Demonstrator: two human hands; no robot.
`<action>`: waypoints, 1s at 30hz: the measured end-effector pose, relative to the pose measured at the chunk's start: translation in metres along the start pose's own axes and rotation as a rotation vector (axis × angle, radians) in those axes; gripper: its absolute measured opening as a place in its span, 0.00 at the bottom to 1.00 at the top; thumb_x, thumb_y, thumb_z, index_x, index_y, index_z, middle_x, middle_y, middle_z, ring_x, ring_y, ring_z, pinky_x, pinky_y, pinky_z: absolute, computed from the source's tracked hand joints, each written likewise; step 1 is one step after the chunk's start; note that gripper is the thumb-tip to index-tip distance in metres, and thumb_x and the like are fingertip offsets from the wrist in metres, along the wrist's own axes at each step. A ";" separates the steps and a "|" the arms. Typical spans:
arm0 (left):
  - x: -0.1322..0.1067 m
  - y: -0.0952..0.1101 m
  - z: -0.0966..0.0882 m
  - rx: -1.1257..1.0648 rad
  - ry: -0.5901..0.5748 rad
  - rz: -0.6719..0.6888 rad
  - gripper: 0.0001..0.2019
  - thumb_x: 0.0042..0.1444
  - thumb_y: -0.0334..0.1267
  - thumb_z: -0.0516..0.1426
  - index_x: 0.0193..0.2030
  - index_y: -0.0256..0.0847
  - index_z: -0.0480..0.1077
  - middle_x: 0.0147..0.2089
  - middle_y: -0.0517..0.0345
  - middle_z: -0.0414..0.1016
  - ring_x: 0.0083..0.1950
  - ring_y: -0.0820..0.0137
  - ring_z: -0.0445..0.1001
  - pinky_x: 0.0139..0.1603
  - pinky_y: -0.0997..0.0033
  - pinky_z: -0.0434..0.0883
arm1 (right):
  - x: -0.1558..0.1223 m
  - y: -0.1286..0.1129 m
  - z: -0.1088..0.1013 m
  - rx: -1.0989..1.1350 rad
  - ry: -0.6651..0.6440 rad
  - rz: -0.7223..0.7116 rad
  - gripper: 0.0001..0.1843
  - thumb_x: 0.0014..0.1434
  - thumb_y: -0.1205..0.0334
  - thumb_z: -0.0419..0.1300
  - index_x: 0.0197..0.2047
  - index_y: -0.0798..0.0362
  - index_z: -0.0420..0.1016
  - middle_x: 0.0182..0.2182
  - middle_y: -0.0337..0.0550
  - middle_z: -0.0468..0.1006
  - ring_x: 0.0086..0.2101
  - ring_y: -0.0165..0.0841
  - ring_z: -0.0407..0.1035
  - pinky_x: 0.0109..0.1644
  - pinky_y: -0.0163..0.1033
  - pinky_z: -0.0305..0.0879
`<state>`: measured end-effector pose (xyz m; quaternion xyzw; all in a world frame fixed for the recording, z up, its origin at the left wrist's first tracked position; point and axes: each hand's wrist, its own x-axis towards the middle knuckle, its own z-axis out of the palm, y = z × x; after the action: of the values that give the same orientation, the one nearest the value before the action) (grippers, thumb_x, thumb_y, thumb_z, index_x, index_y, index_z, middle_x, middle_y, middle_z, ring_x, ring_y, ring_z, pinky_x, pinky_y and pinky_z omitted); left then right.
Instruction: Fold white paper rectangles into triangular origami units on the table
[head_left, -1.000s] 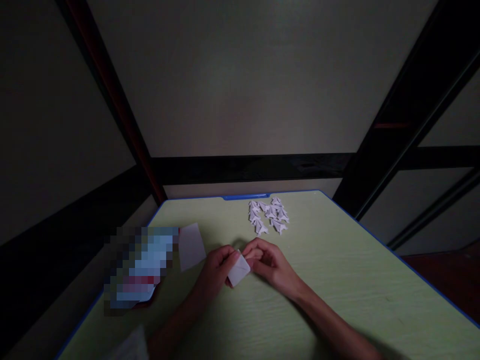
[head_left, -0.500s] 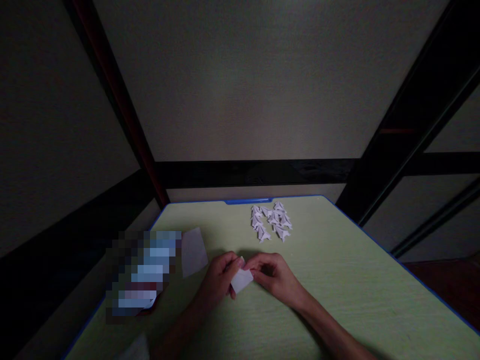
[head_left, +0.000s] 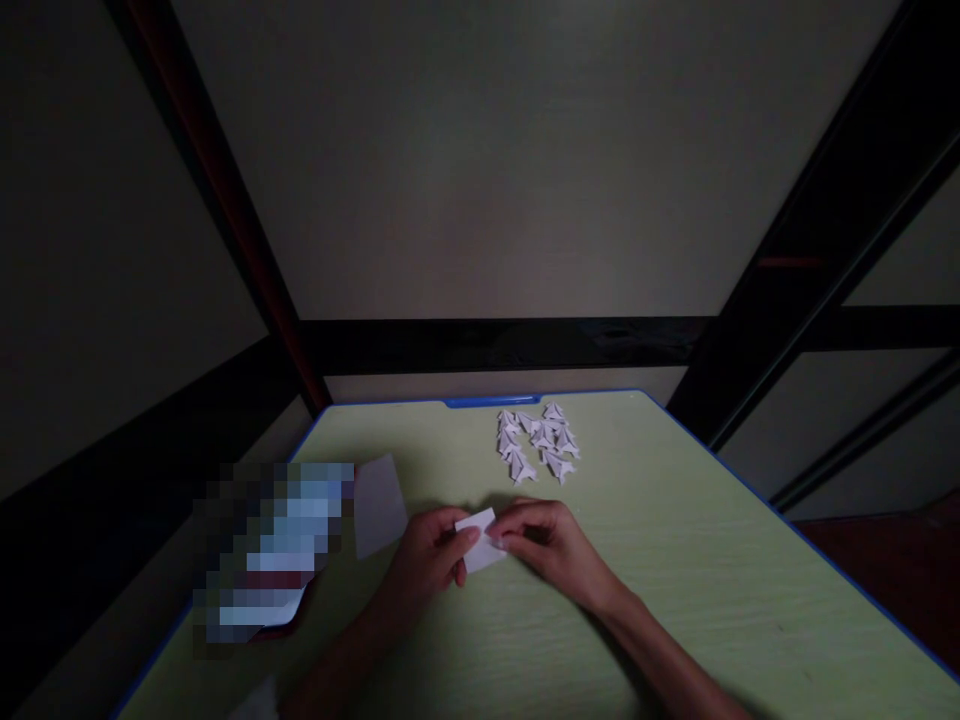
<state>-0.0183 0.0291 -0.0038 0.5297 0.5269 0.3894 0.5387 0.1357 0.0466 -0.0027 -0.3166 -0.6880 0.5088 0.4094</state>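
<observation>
Holding the left side of the small white paper (head_left: 480, 562), the left hand (head_left: 433, 545) keeps its thumb flat on top, fingers underneath. The right hand (head_left: 551, 540) pinches the paper's right edge between thumb and fingertips; I record both hands as grasping the same piece. Location: raised between the hands, over the near-middle part of the pale green table (head_left: 675, 560). The fingers beneath are hidden from me, so I cannot tell their exact hold.

Surroundings as I read them remotely: beyond the hands, a cluster of folded paper pieces (head_left: 543, 438), some overlapping. Left of the left hand, a plain paper sheet (head_left: 379, 505) lies flat, just beside a pixelated object (head_left: 292, 550), identity unreadable. Blue edging (head_left: 397, 404) borders the tabletop.
</observation>
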 end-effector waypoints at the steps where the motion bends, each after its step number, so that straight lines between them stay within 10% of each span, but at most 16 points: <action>1: 0.000 0.000 0.001 0.019 -0.002 0.010 0.11 0.40 0.41 0.53 0.22 0.33 0.65 0.08 0.69 0.57 0.10 0.82 0.52 0.11 0.82 0.49 | 0.001 -0.001 -0.001 0.012 -0.009 -0.009 0.04 0.44 0.66 0.59 0.25 0.57 0.75 0.23 0.41 0.70 0.26 0.28 0.63 0.28 0.33 0.57; 13: -0.002 0.000 0.006 0.079 0.033 0.074 0.08 0.42 0.38 0.52 0.19 0.35 0.63 0.13 0.67 0.59 0.15 0.79 0.58 0.16 0.80 0.55 | 0.003 0.003 0.011 0.251 0.235 0.270 0.05 0.39 0.68 0.61 0.18 0.59 0.68 0.16 0.35 0.67 0.19 0.24 0.58 0.23 0.30 0.53; 30: -0.001 0.000 0.007 0.084 0.010 0.039 0.12 0.40 0.41 0.54 0.15 0.33 0.64 0.12 0.64 0.61 0.15 0.77 0.59 0.16 0.79 0.55 | 0.004 0.001 0.015 0.261 0.278 0.281 0.06 0.38 0.68 0.59 0.16 0.59 0.65 0.17 0.36 0.67 0.20 0.24 0.58 0.24 0.31 0.52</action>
<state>-0.0115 0.0266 -0.0049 0.5603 0.5349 0.3798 0.5056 0.1207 0.0438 -0.0051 -0.4206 -0.5027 0.5969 0.4628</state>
